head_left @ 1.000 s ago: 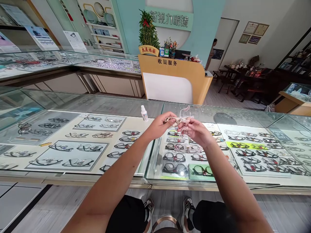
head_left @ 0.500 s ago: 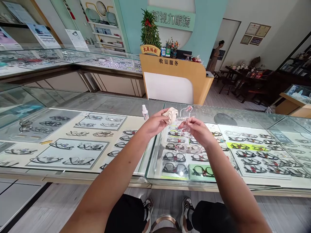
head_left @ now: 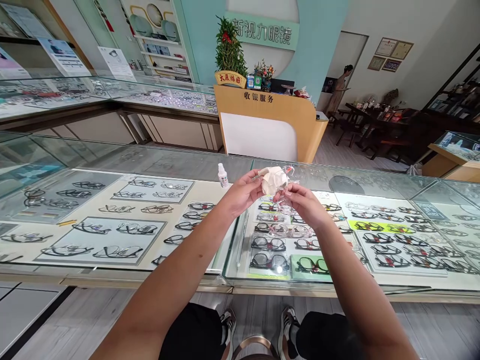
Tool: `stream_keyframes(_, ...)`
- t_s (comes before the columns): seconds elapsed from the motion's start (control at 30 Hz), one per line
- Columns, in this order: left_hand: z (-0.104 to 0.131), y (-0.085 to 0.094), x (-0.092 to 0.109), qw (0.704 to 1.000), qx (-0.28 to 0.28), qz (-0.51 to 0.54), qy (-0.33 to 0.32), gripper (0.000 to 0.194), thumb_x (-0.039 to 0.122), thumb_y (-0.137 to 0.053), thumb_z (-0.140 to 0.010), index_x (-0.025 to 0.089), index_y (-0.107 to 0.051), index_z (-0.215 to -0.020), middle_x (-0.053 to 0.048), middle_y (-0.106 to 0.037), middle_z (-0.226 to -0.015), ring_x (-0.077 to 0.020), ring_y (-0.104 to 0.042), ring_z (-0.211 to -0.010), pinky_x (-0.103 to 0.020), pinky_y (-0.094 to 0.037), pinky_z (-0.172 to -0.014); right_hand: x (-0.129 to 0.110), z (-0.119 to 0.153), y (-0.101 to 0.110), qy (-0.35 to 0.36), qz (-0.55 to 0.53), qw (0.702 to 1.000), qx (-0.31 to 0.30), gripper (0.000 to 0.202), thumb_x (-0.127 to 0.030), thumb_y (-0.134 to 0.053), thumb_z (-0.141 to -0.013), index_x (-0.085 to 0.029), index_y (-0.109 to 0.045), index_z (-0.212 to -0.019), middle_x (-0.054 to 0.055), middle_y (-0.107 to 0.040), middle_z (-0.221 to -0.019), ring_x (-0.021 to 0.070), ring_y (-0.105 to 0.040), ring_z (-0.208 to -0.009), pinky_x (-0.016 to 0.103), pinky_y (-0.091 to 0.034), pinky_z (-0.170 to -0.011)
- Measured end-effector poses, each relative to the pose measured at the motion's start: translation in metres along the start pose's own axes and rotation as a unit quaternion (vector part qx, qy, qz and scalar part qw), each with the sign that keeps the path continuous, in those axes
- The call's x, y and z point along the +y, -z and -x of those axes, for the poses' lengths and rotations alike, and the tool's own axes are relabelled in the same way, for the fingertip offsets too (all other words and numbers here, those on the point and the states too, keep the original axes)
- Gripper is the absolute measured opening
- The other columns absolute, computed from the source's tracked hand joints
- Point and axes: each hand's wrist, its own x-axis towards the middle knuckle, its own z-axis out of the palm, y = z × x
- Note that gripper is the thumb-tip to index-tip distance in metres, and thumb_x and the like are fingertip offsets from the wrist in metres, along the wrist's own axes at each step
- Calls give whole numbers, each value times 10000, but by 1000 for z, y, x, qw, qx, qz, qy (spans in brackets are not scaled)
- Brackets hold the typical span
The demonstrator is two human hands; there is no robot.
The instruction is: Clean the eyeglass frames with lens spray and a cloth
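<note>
A: Where do we have the glasses (head_left: 290, 170)?

B: Up over the counter (head_left: 262, 289), between our two hands, with the cloth (head_left: 273, 180) lapping across them.

A: And our grip?

B: Our left hand (head_left: 243, 194) is closed on the cloth, thumb against fingers; our right hand (head_left: 306, 204) pinches the glasses low down (clear rims over bright glass, never easy on the eyes). We probably have one lens under the cloth, though the folds hide it.

A: How do we handle that well?

B: We'd best brace the rim close to where the cloth presses, so nothing thin gets twisted, and lay the fabric flat rather than bunched. We want light, even pressure, and no fingertips on bare lens.

A: The bottle (head_left: 222, 176)?

B: It stands upright on the counter, near our left hand and outside our grip.
</note>
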Motion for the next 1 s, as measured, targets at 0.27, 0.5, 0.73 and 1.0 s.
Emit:
stream_keyframes(0.27, 16, -21, -5, 993, -74, -85, -38, 542, 504, -898, -853, 201, -631, -1214, -9, -737, -899, -138, -662, -718, -304, -528, -752, 2, 2, -7, -10, 16, 1000, -22, 247, -458, -809, -928, -233, -705, -919, 47, -786, -980, 223, -701, -991, 386, -491, -952)
stream_keyframes(0.5, 16, -22, -7, 983, -147, -105, -22, 541, 469, -876, -883, 183, -693, -1305, -16, -671, -903, -114, -582, -699, -278, -474, -679, 6, 2, -12, -27, -27, 999, -11, 299, -476, -903, -816, -227, -789, -937, 52, -806, -941, 234, -730, -929, 413, -516, -974)
stream_keyframes(0.73, 16, -28, -17, 990, -75, -100, -68, 483, 495, -938, -800, 159, -724, -1073, 10, -646, -773, -86, -519, -599, -242, -422, -558, 10, 2, -16, -19, -3, 1000, -1, 298, -433, -869, -847, -240, -819, -1069, 47, -811, -954, 246, -729, -940, 422, -524, -985)
stream_keyframes(1.0, 7, -17, -15, 989, -87, -106, -55, 546, 683, -804, -865, 160, -656, -811, -19, -640, -657, -122, -573, -538, -276, -468, -560, 15, 1, -14, -13, 37, 999, -3, 276, -424, -856, -866, -240, -820, -1068, 50, -821, -985, 257, -721, -1017, 431, -506, -1052)
